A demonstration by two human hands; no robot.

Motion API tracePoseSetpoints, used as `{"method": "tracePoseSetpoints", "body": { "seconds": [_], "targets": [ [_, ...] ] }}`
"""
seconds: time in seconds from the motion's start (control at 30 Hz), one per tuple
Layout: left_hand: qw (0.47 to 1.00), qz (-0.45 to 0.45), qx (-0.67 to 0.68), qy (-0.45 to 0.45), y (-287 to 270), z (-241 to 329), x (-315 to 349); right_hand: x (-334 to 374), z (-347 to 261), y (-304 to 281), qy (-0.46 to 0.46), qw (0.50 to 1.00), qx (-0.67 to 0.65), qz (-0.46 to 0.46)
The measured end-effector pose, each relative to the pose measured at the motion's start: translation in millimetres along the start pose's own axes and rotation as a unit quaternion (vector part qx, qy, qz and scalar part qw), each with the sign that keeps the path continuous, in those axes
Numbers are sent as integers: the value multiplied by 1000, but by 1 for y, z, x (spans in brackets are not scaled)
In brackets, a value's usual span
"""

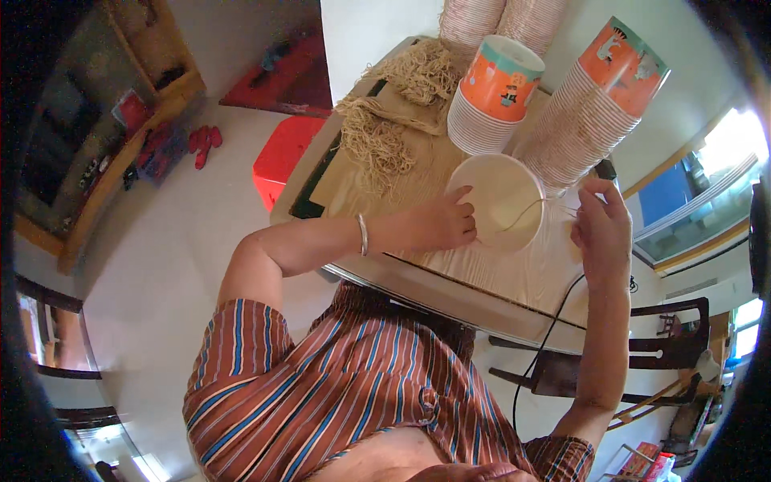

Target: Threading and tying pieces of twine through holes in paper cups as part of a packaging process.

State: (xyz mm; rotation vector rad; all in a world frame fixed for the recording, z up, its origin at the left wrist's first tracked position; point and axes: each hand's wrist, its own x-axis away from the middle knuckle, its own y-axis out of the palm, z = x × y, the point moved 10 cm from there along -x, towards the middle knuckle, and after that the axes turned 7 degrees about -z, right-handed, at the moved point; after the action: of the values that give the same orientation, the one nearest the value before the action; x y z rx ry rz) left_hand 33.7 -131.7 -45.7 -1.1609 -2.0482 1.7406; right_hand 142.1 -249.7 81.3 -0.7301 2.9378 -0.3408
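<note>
On the table's near part a white-lined paper bucket (491, 178) lies tilted with its mouth facing me. My left hand (442, 222), a silver bangle on its wrist, curls its fingers at the bucket's left rim; its thumb side is partly hidden. To the right of the bucket, my right hand (602, 215) is raised with its fingers pinched on a thin tan string (528, 210). That string runs across the rim into the bucket. Close behind stands a stack of orange and green printed paper buckets (491, 96).
Tangled tan strings (377, 149) lie in bunches at the table's left. A taller bucket stack (582, 120) leans at the back right. A red stool (281, 157) is beside the table (450, 281). A black cable (546, 345) hangs over the front edge, near a dark wooden chair (666, 353).
</note>
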Motion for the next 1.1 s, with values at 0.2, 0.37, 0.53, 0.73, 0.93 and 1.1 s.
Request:
{"method": "tracePoseSetpoints", "body": {
  "seconds": [0.2,0.37,0.53,0.73,0.93,1.1],
  "targets": [
    [998,62,25,5,-42,-16,-4,0,-21,-40,-140,973,177,56],
    [993,102,46,24,-55,-12,-1,15,-43,-25,-298,812,476,159],
    [995,101,-7,3,-51,12,-1,4,-43,-26,-281,940,171,94],
    [998,44,53,7,-44,19,-16,-8,-73,-13,-256,960,-101,53],
    [980,125,151,19,-87,3,-12,-19,-50,24,-150,973,-141,-108],
    [848,241,421,-214,-126,-95,-1,-16,-26,32,-110,972,-161,-127]
  ]
}}
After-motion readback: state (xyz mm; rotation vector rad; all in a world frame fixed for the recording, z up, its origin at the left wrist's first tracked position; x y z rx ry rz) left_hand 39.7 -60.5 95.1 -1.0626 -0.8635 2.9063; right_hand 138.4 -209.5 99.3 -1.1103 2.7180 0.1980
